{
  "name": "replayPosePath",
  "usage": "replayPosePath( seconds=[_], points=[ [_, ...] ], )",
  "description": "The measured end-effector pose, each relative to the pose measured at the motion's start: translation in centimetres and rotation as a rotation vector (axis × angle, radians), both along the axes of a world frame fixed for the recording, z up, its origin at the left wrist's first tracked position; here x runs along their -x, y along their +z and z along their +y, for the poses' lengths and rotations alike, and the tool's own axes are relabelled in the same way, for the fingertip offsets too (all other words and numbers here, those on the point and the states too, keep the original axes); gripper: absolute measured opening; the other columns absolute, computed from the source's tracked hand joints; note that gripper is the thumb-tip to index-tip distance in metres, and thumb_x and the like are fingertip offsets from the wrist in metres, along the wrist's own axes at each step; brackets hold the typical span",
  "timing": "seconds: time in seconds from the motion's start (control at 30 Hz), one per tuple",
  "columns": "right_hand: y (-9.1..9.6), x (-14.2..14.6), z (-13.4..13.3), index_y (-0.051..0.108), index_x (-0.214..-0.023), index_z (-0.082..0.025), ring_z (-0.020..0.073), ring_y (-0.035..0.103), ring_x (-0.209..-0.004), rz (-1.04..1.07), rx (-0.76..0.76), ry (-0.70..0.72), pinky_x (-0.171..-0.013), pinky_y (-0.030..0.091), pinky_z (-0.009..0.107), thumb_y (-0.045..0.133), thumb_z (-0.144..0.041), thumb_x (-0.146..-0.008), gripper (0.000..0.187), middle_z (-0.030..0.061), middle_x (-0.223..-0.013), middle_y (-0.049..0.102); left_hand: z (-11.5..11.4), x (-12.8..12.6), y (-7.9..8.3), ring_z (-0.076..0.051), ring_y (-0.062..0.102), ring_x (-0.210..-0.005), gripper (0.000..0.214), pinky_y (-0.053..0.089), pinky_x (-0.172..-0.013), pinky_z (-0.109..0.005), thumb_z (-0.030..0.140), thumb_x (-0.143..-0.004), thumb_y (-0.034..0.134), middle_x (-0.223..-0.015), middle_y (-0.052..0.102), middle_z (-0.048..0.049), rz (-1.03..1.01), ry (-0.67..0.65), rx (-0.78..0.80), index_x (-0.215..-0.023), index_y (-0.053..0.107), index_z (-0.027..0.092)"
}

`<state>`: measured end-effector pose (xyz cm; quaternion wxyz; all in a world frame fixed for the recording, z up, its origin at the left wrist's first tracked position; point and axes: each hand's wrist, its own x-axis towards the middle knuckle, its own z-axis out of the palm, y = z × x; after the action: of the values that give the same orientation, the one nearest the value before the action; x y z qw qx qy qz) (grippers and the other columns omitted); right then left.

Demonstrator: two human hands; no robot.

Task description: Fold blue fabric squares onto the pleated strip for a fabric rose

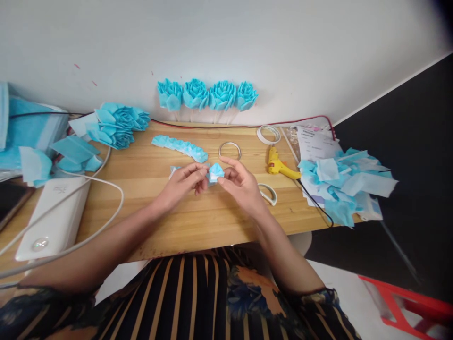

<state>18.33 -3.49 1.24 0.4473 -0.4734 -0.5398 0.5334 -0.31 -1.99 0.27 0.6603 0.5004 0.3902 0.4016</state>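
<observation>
Just above the wooden table [198,212], a small folded blue petal [216,171] with a white lower band is between my hands. My right hand [240,182] grips it from the right, thumb on its lower edge and index finger raised. At its left edge, the thumb and index finger of my left hand [187,181] are pinched together. More blue-and-white material lies partly hidden under my left fingers. Beyond my hands, a row of folded blue petals [180,146] lies slantwise. A silver ring [230,143], perhaps a tape roll, is behind my right hand.
Finished blue flowers [222,96] lean on the wall; more flowers [118,123] lie left. A yellow glue gun [278,165], white tape roll [268,135] and heaped blue scraps [345,182] are right. A white power bank [58,212] with cables lies left. A red stool [410,302] stands below.
</observation>
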Motion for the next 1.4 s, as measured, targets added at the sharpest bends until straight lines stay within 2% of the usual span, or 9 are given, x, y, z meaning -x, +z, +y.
replayPosePath(
  seconds=[0.2, 0.37, 0.6, 0.8, 1.0, 1.1, 1.2, 1.3, 1.4],
  points=[
    [-0.2, 0.7, 0.5, 0.060, -0.127, -0.026, 0.0129, 0.058, -0.072, -0.050, -0.042, 0.006, -0.071, 0.048, 0.030, 0.069, -0.028, -0.080, 0.048, -0.0055, -0.076, 0.059, 0.0, 0.0, 0.6, -0.009, 0.049, -0.055, 0.029, 0.041, -0.055, -0.023, 0.041, -0.075, 0.074, -0.061, 0.056, 0.0033, 0.123, -0.003, -0.023, -0.071, 0.058, 0.017],
    [-0.6, 0.7, 1.1, 0.061, -0.130, -0.025, 0.0128, 0.059, -0.071, -0.029, -0.020, 0.031, -0.070, 0.049, 0.030, 0.070, -0.029, -0.080, 0.052, -0.0047, -0.077, 0.063, 0.2, 0.2, 0.5, -0.009, 0.048, -0.054, 0.029, 0.040, -0.055, -0.024, 0.042, -0.076, 0.070, -0.059, 0.055, 0.0028, 0.116, 0.033, -0.027, -0.067, 0.055, 0.018],
    [-0.4, -0.9, 1.8, 0.066, -0.127, -0.029, 0.0169, 0.068, -0.088, 0.026, 0.025, 0.166, -0.083, 0.055, 0.035, 0.070, -0.031, -0.085, 0.043, 0.0006, -0.093, 0.074, 0.6, 0.6, 0.6, -0.009, 0.046, -0.054, 0.027, 0.038, -0.055, -0.024, 0.040, -0.077, 0.069, -0.058, 0.053, 0.0031, 0.149, 0.035, -0.061, -0.067, 0.055, 0.019],
    [-0.7, -1.1, 2.6, 0.068, -0.124, -0.027, 0.0144, 0.064, -0.077, 0.009, 0.025, 0.207, -0.075, 0.053, 0.031, 0.074, -0.027, -0.079, 0.045, -0.0014, -0.086, 0.072, 0.7, 0.3, 0.8, -0.009, 0.047, -0.054, 0.027, 0.040, -0.056, -0.024, 0.040, -0.075, 0.070, -0.058, 0.054, 0.0033, 0.182, 0.036, -0.059, -0.066, 0.057, 0.018],
    [-0.2, -0.7, 3.6, 0.068, -0.125, -0.025, 0.0127, 0.060, -0.070, 0.003, -0.001, 0.175, -0.066, 0.049, 0.028, 0.072, -0.027, -0.079, 0.046, -0.0031, -0.079, 0.068, 1.5, 0.9, 0.7, -0.010, 0.049, -0.050, 0.028, 0.042, -0.051, -0.024, 0.042, -0.080, 0.069, -0.059, 0.058, 0.0041, 0.127, 0.170, -0.060, -0.092, 0.063, 0.017],
    [-0.1, -0.3, 3.8, 0.065, -0.127, -0.025, 0.0116, 0.059, -0.069, 0.020, -0.019, 0.142, -0.064, 0.049, 0.027, 0.071, -0.026, -0.079, 0.048, -0.0036, -0.079, 0.067, 0.8, 0.8, 1.7, -0.010, 0.050, -0.052, 0.018, 0.040, -0.051, -0.023, 0.035, -0.085, 0.066, -0.061, 0.058, 0.0035, 0.211, 0.257, -0.199, -0.086, 0.063, 0.018],
    [-0.2, 0.1, 3.7, 0.063, -0.128, -0.025, 0.0110, 0.062, -0.072, 0.038, -0.083, 0.123, -0.070, 0.051, 0.027, 0.069, -0.023, -0.081, 0.048, -0.0043, -0.079, 0.068, -0.4, 0.2, 2.4, -0.009, 0.050, -0.056, 0.015, 0.038, -0.054, -0.023, 0.023, -0.086, 0.063, -0.064, 0.062, 0.0019, 0.418, 0.229, -0.456, -0.073, 0.063, 0.017],
    [-0.5, 0.3, 3.4, 0.062, -0.128, -0.026, 0.0117, 0.064, -0.076, 0.028, -0.138, 0.108, -0.076, 0.053, 0.029, 0.068, -0.022, -0.082, 0.046, -0.0041, -0.081, 0.069, -1.0, -0.6, 2.0, -0.009, 0.050, -0.057, 0.013, 0.036, -0.057, -0.024, 0.016, -0.088, 0.062, -0.065, 0.064, 0.0021, 0.583, 0.265, -0.648, -0.077, 0.068, 0.018],
    [-0.8, 0.4, 3.1, 0.061, -0.130, -0.027, 0.0126, 0.066, -0.078, 0.006, -0.146, 0.104, -0.078, 0.055, 0.030, 0.067, -0.022, -0.084, 0.046, -0.0037, -0.082, 0.070, -0.9, -0.9, 0.9, -0.010, 0.051, -0.058, 0.010, 0.036, -0.058, -0.024, 0.015, -0.088, 0.063, -0.065, 0.063, 0.0024, 0.654, 0.330, -0.712, -0.083, 0.070, 0.019]
  ],
)
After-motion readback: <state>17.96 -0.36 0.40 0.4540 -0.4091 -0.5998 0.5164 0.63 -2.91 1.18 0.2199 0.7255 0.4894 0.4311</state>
